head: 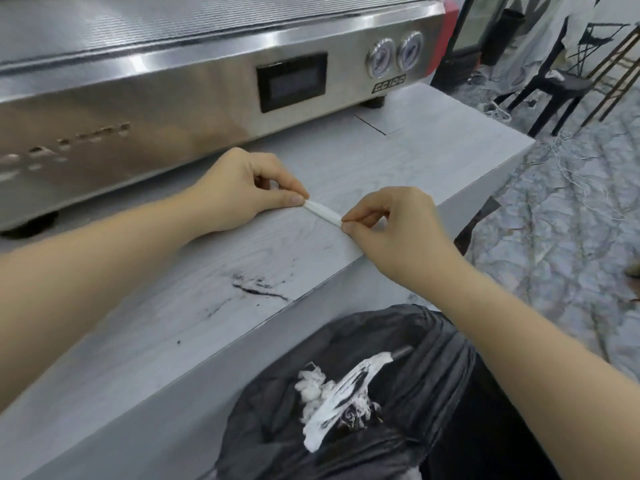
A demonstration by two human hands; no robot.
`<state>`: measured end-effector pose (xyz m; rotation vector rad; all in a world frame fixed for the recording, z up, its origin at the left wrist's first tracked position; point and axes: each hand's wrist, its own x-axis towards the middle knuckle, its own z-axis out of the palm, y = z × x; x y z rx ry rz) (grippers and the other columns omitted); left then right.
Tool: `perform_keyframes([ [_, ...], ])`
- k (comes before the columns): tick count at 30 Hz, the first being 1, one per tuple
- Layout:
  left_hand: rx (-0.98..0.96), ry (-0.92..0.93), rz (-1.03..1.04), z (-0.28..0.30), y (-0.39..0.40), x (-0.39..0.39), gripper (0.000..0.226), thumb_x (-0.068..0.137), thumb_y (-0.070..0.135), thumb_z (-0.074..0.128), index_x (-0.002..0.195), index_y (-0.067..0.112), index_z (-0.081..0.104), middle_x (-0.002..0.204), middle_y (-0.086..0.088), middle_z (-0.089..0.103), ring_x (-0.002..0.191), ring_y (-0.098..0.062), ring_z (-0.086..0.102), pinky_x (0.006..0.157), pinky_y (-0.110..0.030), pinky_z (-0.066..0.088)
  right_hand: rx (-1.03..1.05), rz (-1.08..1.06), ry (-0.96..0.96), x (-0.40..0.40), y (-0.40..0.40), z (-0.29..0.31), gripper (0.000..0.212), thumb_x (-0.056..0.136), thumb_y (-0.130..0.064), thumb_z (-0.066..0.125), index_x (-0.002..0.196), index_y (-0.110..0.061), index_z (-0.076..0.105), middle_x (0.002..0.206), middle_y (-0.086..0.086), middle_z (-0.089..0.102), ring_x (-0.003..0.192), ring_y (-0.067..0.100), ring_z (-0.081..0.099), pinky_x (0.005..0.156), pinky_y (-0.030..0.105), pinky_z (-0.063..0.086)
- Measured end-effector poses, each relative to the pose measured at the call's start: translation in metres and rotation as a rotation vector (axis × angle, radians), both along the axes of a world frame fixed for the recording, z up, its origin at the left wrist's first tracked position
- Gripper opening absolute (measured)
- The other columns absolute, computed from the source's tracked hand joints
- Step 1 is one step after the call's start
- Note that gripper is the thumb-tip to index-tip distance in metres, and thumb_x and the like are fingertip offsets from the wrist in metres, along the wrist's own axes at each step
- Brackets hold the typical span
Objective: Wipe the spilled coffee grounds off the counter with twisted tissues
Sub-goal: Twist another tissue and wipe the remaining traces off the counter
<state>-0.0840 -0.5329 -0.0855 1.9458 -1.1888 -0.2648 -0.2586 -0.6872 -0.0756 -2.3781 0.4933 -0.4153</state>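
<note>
I have both hands over the grey surface (433, 147), in front of the steel machine (207, 91). My left hand (239, 188) pinches one end of the twisted tissue (321, 212) between thumb and forefinger; my right hand (391, 230) pinches the other end the same way. The tissue is stretched between them just above the surface. The grounds (258, 287) lie smeared nearer me, close to the front edge. Below that edge stands a black bin (433, 375) holding used tissues (332, 393).
</note>
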Motion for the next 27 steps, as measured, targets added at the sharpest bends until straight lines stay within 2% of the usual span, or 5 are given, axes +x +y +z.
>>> perform_keyframes([
  [4, -0.007, 0.001, 0.046, 0.0, 0.062, -0.01, 0.013, 0.077, 0.028, 0.08, 0.09, 0.026, 0.079, 0.078, -0.001, 0.063, 0.067, -0.023, 0.049, 0.062, -0.026, 0.039, -0.053, 0.11, 0.009, 0.002, 0.049, 0.001, 0.006, 0.081, -0.017, 0.073, 0.079, -0.021, 0.076, 0.072, -0.008, 0.066, 0.08, 0.012, 0.059, 0.072, 0.026, 0.048],
  [10, -0.015, -0.009, 0.14, -0.001, 0.145, -0.044, 0.013, 0.077, 0.032, 0.076, 0.088, 0.027, 0.08, 0.086, 0.002, 0.07, 0.082, -0.024, 0.06, 0.073, -0.044, 0.046, -0.147, 0.38, 0.025, -0.001, 0.09, 0.005, 0.007, 0.084, -0.018, 0.073, 0.083, -0.024, 0.075, 0.076, -0.009, 0.062, 0.083, 0.009, 0.049, 0.074, 0.019, 0.039],
  [21, -0.066, -0.128, 0.509, 0.005, 0.19, -0.054, 0.008, 0.085, 0.022, 0.074, 0.092, 0.023, 0.078, 0.086, 0.001, 0.066, 0.083, -0.014, 0.056, 0.073, -0.018, 0.041, -0.233, 0.629, -0.13, 0.076, 0.105, 0.02, 0.004, 0.087, -0.019, 0.07, 0.085, -0.021, 0.073, 0.081, -0.007, 0.063, 0.081, 0.003, 0.044, 0.077, 0.007, 0.031],
  [25, 0.006, -0.165, 0.62, -0.008, 0.188, -0.048, 0.008, 0.085, 0.018, 0.075, 0.092, 0.019, 0.078, 0.084, -0.001, 0.065, 0.073, -0.013, 0.053, 0.065, -0.021, 0.041, -0.344, 0.595, -0.117, 0.109, 0.117, 0.001, 0.007, 0.087, -0.02, 0.066, 0.085, -0.023, 0.072, 0.088, -0.006, 0.062, 0.093, 0.014, 0.053, 0.08, 0.037, 0.048],
  [27, -0.002, -0.137, 0.688, -0.011, 0.185, -0.05, 0.008, 0.085, 0.017, 0.075, 0.093, 0.018, 0.078, 0.085, -0.002, 0.066, 0.069, -0.008, 0.049, 0.063, -0.015, 0.038, -0.33, 0.596, -0.118, 0.113, 0.116, -0.003, 0.008, 0.086, -0.021, 0.067, 0.083, -0.026, 0.073, 0.087, -0.007, 0.062, 0.092, 0.015, 0.056, 0.077, 0.041, 0.05],
])
